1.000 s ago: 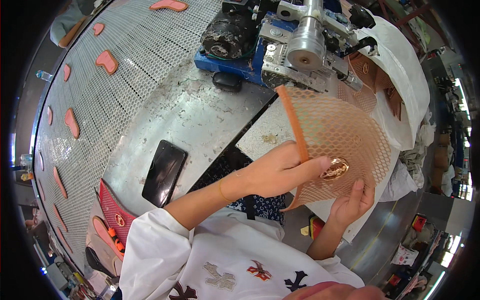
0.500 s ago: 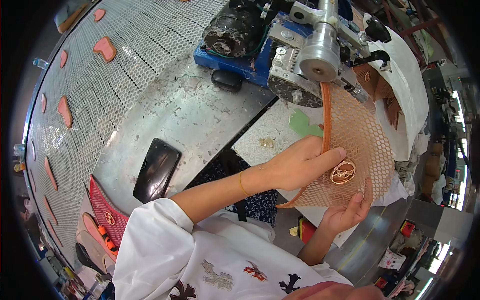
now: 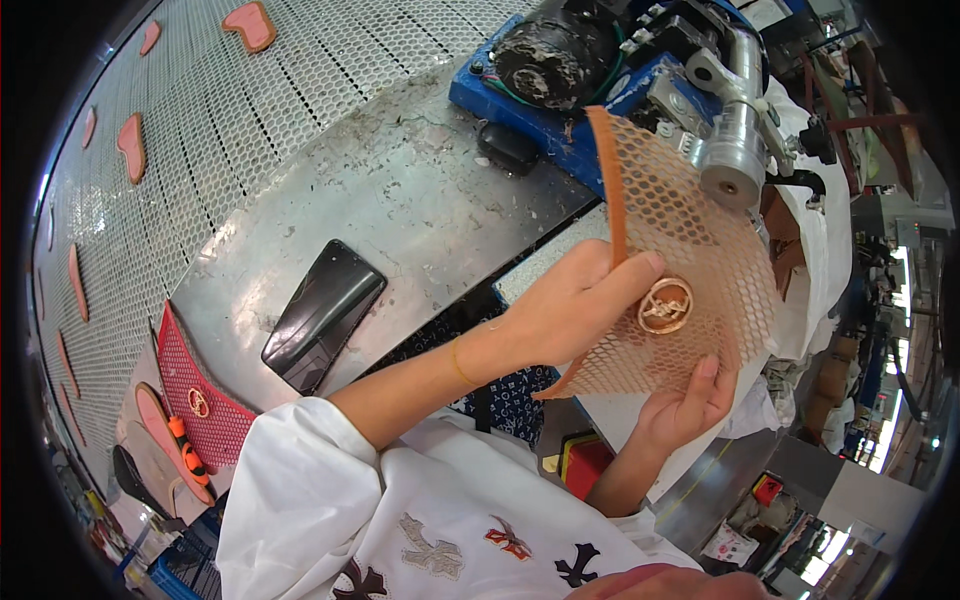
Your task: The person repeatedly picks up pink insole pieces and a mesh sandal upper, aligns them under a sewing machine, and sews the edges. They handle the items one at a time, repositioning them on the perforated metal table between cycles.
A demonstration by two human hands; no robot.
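A tan honeycomb mesh piece with an orange band along its curved edge is held up between my hands. A round gold-coloured emblem sits on its middle. My left hand pinches the banded edge, thumb on top beside the emblem. Lower on the right, my right hand grips the bottom rim between thumb and fingers. Just behind the mesh stands a small machine with a metal roller, a blue base and a dark motor. The mesh hides part of this machine.
A black phone lies on the metal tabletop, left of my forearm. Further left are a red mesh piece and an orange-black tool. Pink sole-shaped pieces rest on the perforated white surface. White cloth hangs right of the machine.
The mesh piece's banded edge has come away from under the roller and is now raised to the left, in front of the machine. Both hands keep their hold. The view has shifted.
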